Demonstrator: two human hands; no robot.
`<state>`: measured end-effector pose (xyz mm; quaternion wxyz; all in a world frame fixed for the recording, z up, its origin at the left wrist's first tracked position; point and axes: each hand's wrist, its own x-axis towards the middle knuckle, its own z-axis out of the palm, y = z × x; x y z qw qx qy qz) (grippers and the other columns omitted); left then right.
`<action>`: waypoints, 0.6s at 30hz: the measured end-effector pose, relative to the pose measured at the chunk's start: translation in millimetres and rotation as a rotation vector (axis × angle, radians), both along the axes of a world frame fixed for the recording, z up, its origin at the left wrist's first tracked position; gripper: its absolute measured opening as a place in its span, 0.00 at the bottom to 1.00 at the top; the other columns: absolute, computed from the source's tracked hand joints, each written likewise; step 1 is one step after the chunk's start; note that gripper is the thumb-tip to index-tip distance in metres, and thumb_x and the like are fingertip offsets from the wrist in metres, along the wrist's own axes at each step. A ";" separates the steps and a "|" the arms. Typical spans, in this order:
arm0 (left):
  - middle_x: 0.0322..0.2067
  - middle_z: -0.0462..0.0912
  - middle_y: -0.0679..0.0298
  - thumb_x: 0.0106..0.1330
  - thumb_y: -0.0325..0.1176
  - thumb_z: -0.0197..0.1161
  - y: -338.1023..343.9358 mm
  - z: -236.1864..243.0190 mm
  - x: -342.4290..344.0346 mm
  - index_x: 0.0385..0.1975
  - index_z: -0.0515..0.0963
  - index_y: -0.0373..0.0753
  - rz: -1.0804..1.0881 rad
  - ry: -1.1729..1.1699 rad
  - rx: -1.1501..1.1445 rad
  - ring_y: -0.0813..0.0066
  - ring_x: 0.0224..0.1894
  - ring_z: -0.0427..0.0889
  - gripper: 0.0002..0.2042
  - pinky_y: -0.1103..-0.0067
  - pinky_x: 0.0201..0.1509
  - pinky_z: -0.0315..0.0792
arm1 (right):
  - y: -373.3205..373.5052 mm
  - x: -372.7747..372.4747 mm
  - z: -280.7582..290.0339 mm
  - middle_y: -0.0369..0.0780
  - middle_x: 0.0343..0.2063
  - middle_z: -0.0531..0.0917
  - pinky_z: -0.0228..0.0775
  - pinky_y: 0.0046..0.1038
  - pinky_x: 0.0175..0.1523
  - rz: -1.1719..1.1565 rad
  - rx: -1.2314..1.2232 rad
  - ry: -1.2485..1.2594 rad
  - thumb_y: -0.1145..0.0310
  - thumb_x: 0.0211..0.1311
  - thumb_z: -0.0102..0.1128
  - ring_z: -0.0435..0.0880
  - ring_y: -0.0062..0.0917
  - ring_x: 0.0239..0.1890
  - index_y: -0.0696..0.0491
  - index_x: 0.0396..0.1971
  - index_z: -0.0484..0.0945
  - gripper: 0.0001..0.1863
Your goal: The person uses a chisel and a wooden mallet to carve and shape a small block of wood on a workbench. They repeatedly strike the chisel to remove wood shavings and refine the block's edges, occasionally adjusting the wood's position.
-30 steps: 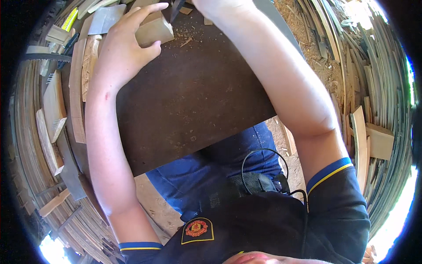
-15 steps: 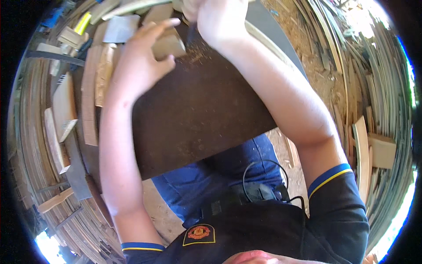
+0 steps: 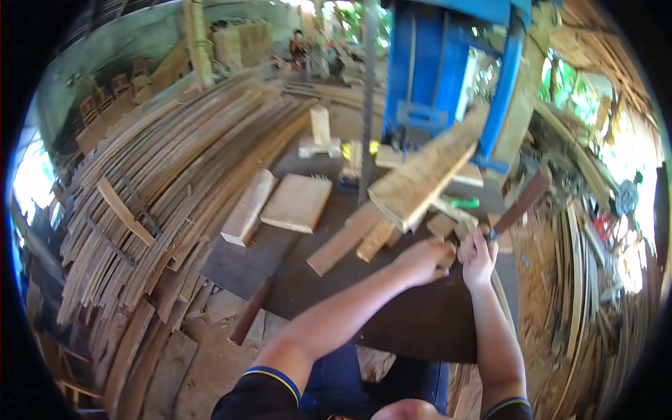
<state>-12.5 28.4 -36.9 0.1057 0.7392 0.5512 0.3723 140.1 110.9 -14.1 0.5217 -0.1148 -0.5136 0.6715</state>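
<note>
My left hand (image 3: 428, 260) is closed over the dark tabletop (image 3: 420, 318), its fingers curled close to my other hand; what they hold is hidden. My right hand (image 3: 479, 260) is closed with the thumb side up, at the right of the table. From beside its fingers a dark brown wooden bar (image 3: 523, 201) slants up to the right, with a dark part at its lower end; whether I grip it is unclear. Small pale wood blocks (image 3: 441, 225) lie just beyond my hands. A thick timber piece (image 3: 425, 176) slants above them.
A blue upright machine (image 3: 420, 77) stands behind the table, with a thin grey upright (image 3: 367, 112) before it. On the table's left lie a flat wood block (image 3: 297, 203) and a long block (image 3: 250, 207). Stacked planks (image 3: 175, 168) fill the floor at left. A brown bar (image 3: 250, 312) juts off the near edge.
My view has lifted from the table and my body toward the machine and workshop. The left hand, spread before, is now closed near the right one.
</note>
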 end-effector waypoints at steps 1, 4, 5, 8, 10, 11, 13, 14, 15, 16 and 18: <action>0.47 0.80 0.51 0.60 0.36 0.73 6.6 -2.9 0.8 0.50 0.77 0.40 -0.023 0.015 0.027 0.44 0.51 0.81 0.20 0.59 0.57 0.76 | 5.4 0.4 -2.4 0.24 0.16 0.60 0.44 0.23 0.20 0.014 0.009 0.026 0.66 0.76 0.56 0.57 0.11 0.15 0.45 0.28 0.64 0.14; 0.44 0.79 0.52 0.60 0.36 0.73 6.5 -2.7 7.0 0.52 0.75 0.40 0.031 -0.004 -0.039 0.45 0.51 0.82 0.21 0.58 0.54 0.77 | 4.2 -1.2 -0.1 0.25 0.15 0.60 0.43 0.22 0.19 -0.013 -0.041 -0.029 0.66 0.77 0.54 0.56 0.11 0.14 0.44 0.27 0.63 0.15; 0.44 0.81 0.52 0.61 0.36 0.73 6.6 -4.2 5.8 0.51 0.74 0.40 0.041 0.010 -0.008 0.46 0.50 0.83 0.21 0.57 0.53 0.78 | 5.5 -1.8 -2.1 0.26 0.15 0.60 0.43 0.22 0.19 0.024 -0.027 -0.043 0.66 0.77 0.54 0.56 0.11 0.14 0.44 0.27 0.63 0.15; 0.44 0.83 0.52 0.61 0.37 0.73 4.6 -6.4 2.0 0.50 0.74 0.40 0.054 -0.007 -0.060 0.45 0.49 0.84 0.21 0.57 0.53 0.78 | 6.3 1.3 -8.1 0.27 0.15 0.60 0.44 0.21 0.19 0.041 0.011 -0.055 0.64 0.79 0.53 0.57 0.12 0.14 0.45 0.28 0.61 0.16; 0.44 0.84 0.51 0.61 0.38 0.73 6.0 1.9 2.7 0.49 0.74 0.40 0.064 0.053 -0.059 0.46 0.48 0.84 0.20 0.58 0.52 0.78 | -3.5 3.7 -15.9 0.27 0.14 0.60 0.44 0.21 0.18 -0.053 0.021 -0.035 0.62 0.79 0.52 0.57 0.12 0.14 0.45 0.28 0.61 0.16; 0.44 0.84 0.50 0.61 0.38 0.73 3.2 2.5 1.2 0.48 0.74 0.40 0.081 0.082 -0.077 0.46 0.47 0.84 0.20 0.58 0.51 0.78 | -11.0 4.9 -12.4 0.27 0.14 0.60 0.45 0.21 0.18 -0.077 0.029 -0.021 0.60 0.80 0.51 0.57 0.12 0.14 0.45 0.29 0.60 0.16; 0.41 0.84 0.50 0.60 0.38 0.73 3.2 -1.0 3.6 0.46 0.74 0.40 0.106 0.088 -0.019 0.45 0.47 0.84 0.18 0.58 0.50 0.78 | -7.7 10.7 -14.6 0.28 0.15 0.60 0.46 0.21 0.19 -0.025 0.021 -0.005 0.60 0.80 0.51 0.57 0.13 0.14 0.45 0.28 0.61 0.17; 0.41 0.84 0.50 0.60 0.37 0.72 2.7 2.4 8.1 0.45 0.75 0.40 0.106 0.087 0.004 0.45 0.47 0.84 0.18 0.58 0.51 0.78 | -3.3 19.2 -15.8 0.28 0.15 0.60 0.46 0.22 0.19 -0.019 0.011 -0.008 0.60 0.80 0.50 0.57 0.13 0.14 0.46 0.28 0.61 0.17; 0.42 0.84 0.50 0.60 0.37 0.72 4.5 10.7 8.8 0.45 0.76 0.40 0.119 0.114 -0.047 0.46 0.48 0.84 0.17 0.58 0.52 0.78 | 1.8 23.6 -14.6 0.28 0.14 0.60 0.45 0.23 0.20 0.015 -0.008 -0.032 0.57 0.81 0.49 0.56 0.14 0.14 0.45 0.26 0.60 0.19; 0.43 0.83 0.50 0.60 0.36 0.72 1.7 11.7 10.3 0.46 0.76 0.40 0.112 0.133 -0.116 0.46 0.48 0.84 0.17 0.59 0.53 0.78 | 2.4 28.1 -19.1 0.28 0.13 0.59 0.44 0.24 0.20 0.034 -0.050 -0.068 0.54 0.81 0.47 0.54 0.15 0.13 0.44 0.23 0.59 0.22; 0.44 0.83 0.50 0.59 0.33 0.72 -2.5 5.5 1.7 0.48 0.77 0.41 0.057 0.104 -0.014 0.47 0.50 0.83 0.18 0.60 0.55 0.78 | 2.6 22.6 -20.9 0.29 0.13 0.59 0.46 0.25 0.22 0.081 -0.090 -0.043 0.50 0.81 0.45 0.54 0.18 0.13 0.44 0.22 0.59 0.24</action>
